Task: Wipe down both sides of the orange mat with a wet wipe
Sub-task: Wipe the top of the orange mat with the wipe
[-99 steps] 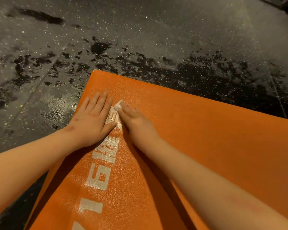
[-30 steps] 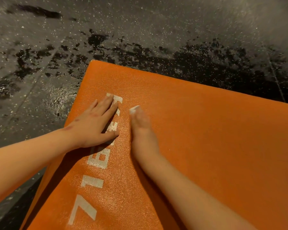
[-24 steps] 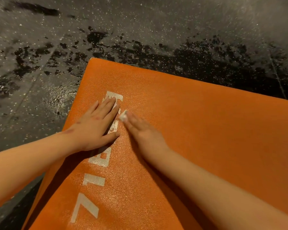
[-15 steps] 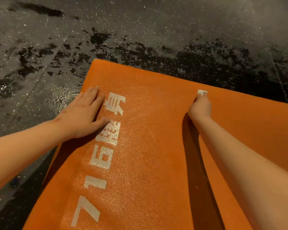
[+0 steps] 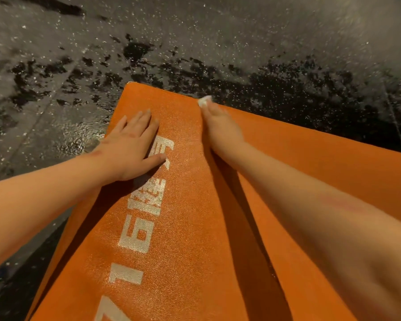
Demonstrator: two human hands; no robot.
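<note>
Orange mat flat on speckled floor; left hand spread flat on it near the left edge, fingers straight; right hand, fingers stretched out, pressing wet wipe onto its far edge

Orange mat open right of right hand; left hand blocks left edge.

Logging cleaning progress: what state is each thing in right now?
orange mat: flat on the floor, printed side up.
wet wipe: pressed under the right fingertips at the mat's far edge.
right hand: stretched forward, pressing the wipe down.
left hand: flat, fingers spread, resting on the mat.
floor: dark, speckled, wet patches.
</note>
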